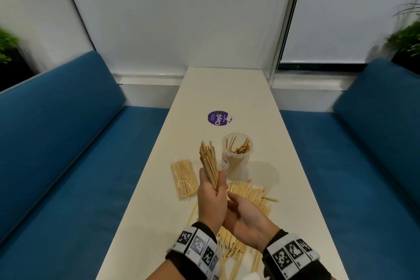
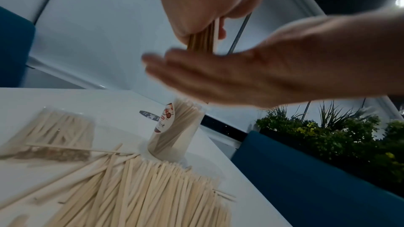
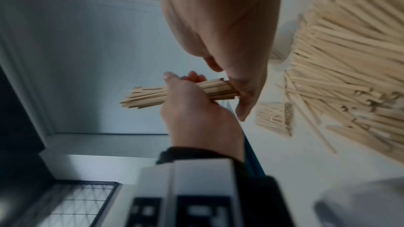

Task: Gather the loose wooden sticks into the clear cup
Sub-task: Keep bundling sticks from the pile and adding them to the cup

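My left hand (image 1: 211,191) grips an upright bundle of wooden sticks (image 1: 208,162) above the white table, just left of the clear cup (image 1: 237,154). The cup stands upright with several sticks inside. My right hand (image 1: 244,213) lies open and flat under the bundle's lower ends; in the left wrist view the right hand (image 2: 240,78) presses against those ends (image 2: 200,44). In the right wrist view the left hand (image 3: 196,108) is wrapped round the bundle (image 3: 153,95). A large pile of loose sticks (image 1: 250,195) lies on the table beneath both hands.
A sealed clear packet of sticks (image 1: 183,178) lies left of the cup. A purple round sticker (image 1: 218,118) sits farther back on the narrow table (image 1: 227,88). Blue sofas (image 1: 68,143) flank the table on both sides. Plants (image 2: 328,135) stand behind the right sofa.
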Tool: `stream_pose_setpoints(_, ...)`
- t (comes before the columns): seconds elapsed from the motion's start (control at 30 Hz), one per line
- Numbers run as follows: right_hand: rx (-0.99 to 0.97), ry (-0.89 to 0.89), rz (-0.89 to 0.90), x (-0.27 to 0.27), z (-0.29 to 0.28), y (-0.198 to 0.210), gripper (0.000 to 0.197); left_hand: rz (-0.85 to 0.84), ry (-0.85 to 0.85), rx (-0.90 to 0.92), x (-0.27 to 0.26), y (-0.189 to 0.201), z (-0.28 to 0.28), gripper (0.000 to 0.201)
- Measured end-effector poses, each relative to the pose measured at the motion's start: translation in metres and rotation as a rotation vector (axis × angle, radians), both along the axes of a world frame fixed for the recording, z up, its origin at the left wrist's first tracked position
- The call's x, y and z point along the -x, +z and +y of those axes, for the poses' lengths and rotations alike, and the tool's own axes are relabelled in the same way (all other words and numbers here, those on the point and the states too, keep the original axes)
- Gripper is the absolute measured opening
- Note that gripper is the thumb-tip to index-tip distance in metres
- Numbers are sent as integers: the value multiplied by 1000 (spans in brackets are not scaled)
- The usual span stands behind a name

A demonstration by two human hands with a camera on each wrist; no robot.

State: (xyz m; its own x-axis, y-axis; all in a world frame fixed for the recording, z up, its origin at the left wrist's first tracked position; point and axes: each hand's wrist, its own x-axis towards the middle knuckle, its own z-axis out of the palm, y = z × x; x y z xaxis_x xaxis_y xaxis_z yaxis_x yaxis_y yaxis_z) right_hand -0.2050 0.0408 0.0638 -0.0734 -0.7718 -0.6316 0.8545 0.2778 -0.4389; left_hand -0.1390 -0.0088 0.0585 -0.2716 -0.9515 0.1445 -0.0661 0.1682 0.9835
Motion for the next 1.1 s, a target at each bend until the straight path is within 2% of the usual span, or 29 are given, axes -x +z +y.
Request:
stream_pose_setpoints(0.07, 33, 21, 55, 1, 0, 2, 37, 16, -15, -7, -1, 0, 1, 21)
stream_pose_setpoints(0.13, 9, 83, 170, 2, 0, -2, 43, 29, -27, -23, -2, 0, 2, 19)
stream_pose_setpoints(0.2, -3, 135, 400, 3, 0, -8, 59, 44, -53, -64, -5, 1, 1, 14)
stream_pose_setpoints(0.27, 92, 152, 634, 9, 1, -12, 70, 38, -135, -126, -9, 2, 2, 15)
stream_pose_setpoints(0.33, 210, 153, 759, 15, 1, -6, 64, -21, -293, -178, -13, -1, 5, 18)
stream_pose_setpoints(0.4, 261, 146, 827, 20, -2, 5, 50, -102, -445, -178, -13, -7, 10, 19)
stream_pose_setpoints(0.5, 279, 133, 934, 18, -8, 14, 23, -182, -524, -210, -12, -9, 16, 7)
stream_pose_setpoints(0.57, 250, 120, 1017, 15, -10, 12, 29, -187, -529, -277, -12, -6, 16, 8)
stream_pose_setpoints(0.67, 262, 24, 1028, 15, -12, 17, 38, -149, -587, -449, -17, -4, 10, 4)
stream_pose_setpoints(0.73, 283, -96, 995, 20, -14, 22, 40, -54, -631, -642, -22, -5, 6, 13)
stream_pose_setpoints(0.8, 329, -181, 1006, 22, -15, 30, 42, 175, -620, -923, -27, -10, 4, 21)
stream_pose_setpoints(0.83, 355, -204, 1019, 21, -15, 33, 42, 314, -586, -1058, -29, -11, 3, 32)
stream_pose_setpoints(0.9, 386, -228, 1025, 15, -16, 36, 42, 540, -469, -1230, -29, -12, 3, 51)
stream_pose_setpoints(1.0, 403, -194, 1021, 1, -17, 32, 40, 735, -337, -1321, -25, -5, 4, 50)
stream_pose_setpoints(1.1, 426, -127, 1061, -6, -15, 25, 32, 733, -268, -1302, -22, -1, 1, 44)
